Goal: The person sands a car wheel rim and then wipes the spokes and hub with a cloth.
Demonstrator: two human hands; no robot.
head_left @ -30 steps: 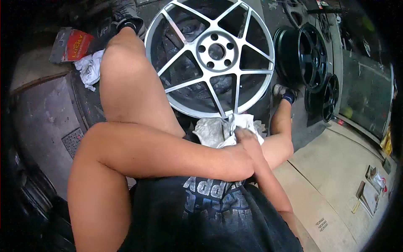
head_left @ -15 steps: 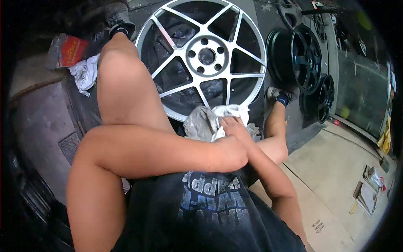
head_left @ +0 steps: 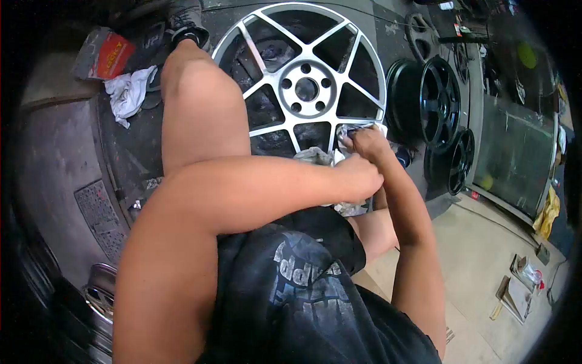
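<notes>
Dim workshop floor (head_left: 133, 145), greasy and dark to the left, paler toward the right. From far left: red-and-grey box (head_left: 115, 56), a crumpled white rag (head_left: 128, 94) just beside it. Middle: large silver wheel (head_left: 308, 107) lying face up before the seated person. Grey cloth (head_left: 314, 155) at its near edge; left hand (head_left: 361, 177) beside that, fingers curled, grip on anything cannot be told. Right hand (head_left: 368, 144) clutches a white cloth (head_left: 381, 128) at the wheel's near-right rim. Farther right, dark wheels (head_left: 404, 100) standing on edge.
</notes>
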